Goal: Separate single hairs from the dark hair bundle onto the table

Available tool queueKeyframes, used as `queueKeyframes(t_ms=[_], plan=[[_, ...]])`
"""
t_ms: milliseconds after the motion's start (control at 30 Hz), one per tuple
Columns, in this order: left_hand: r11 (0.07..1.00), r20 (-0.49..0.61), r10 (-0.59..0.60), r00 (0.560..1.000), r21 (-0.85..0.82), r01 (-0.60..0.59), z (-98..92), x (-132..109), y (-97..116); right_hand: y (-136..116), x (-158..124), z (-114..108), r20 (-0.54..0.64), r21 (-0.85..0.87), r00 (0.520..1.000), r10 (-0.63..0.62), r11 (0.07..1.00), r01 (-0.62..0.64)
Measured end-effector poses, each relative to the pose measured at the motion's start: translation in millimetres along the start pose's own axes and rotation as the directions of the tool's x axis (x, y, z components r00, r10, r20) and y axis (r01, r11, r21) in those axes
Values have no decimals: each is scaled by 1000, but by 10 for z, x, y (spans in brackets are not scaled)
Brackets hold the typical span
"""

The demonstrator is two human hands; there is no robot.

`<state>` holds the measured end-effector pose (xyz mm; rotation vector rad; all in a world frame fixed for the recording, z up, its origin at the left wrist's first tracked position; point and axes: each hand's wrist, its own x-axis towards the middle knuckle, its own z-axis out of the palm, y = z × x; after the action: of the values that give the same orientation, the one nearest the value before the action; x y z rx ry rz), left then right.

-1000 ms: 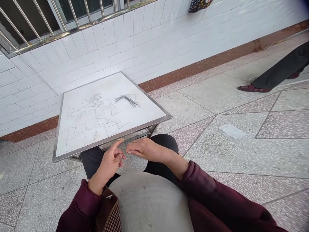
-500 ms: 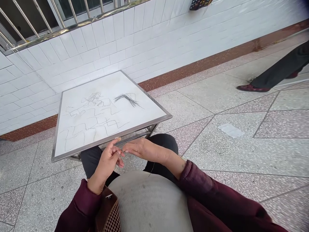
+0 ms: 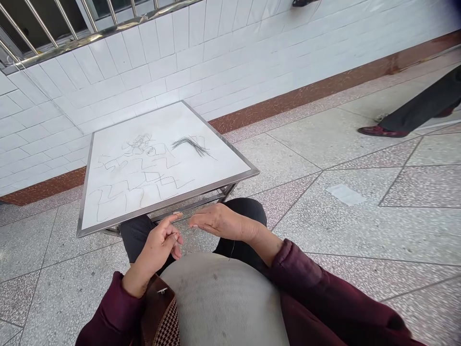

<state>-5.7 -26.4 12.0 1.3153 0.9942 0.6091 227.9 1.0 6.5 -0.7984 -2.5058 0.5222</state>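
My left hand (image 3: 160, 245) is over my lap near the table's front edge. Its index finger stretches forward with a beige wrap at the tip, while the thumb presses against the curled fingers; whatever may be between them is too small to make out. Just to its right, a small gap away, my right hand (image 3: 225, 222) is palm down with its fingers pressed together. A thin dark strand (image 3: 232, 250) hangs below the right hand, its upper end hidden. On the white tabletop (image 3: 212, 185) lie a bundle of straight dark strands (image 3: 192, 144) and several bent strands (image 3: 140, 144).
The metal-framed table stands by a white tiled wall (image 3: 252, 72) with a barred window (image 3: 72, 24). A white paper (image 3: 345, 194) lies on the speckled floor. At the right, another person's leg and dark red shoe (image 3: 383, 131) show.
My hands have moved slightly apart; their fingertips met before and now have a gap between them. The left hand has shifted a little left and down. The strands on the table look the same.
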Motion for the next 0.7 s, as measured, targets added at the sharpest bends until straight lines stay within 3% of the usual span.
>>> queueKeyframes(t_ms=[167, 333, 533, 700], plan=[[1000, -32, -3, 999, 19, 3, -104, -80, 32, 31, -30, -50, -24, 100, 999, 47, 994, -44], [998, -157, 31, 987, -46, -39, -182, -79, 80, 16, -51, -145, -41, 213, 983, 177, 963, -164], [988, -97, -1, 995, -153, -14, -30, 3, 49, 2, -34, -106, 25, 223, 993, 118, 967, -121], [973, -81, -39, 996, -231, 19, 41, 45, -26, -20, -5, -61, 1, 136, 999, 55, 989, -54]])
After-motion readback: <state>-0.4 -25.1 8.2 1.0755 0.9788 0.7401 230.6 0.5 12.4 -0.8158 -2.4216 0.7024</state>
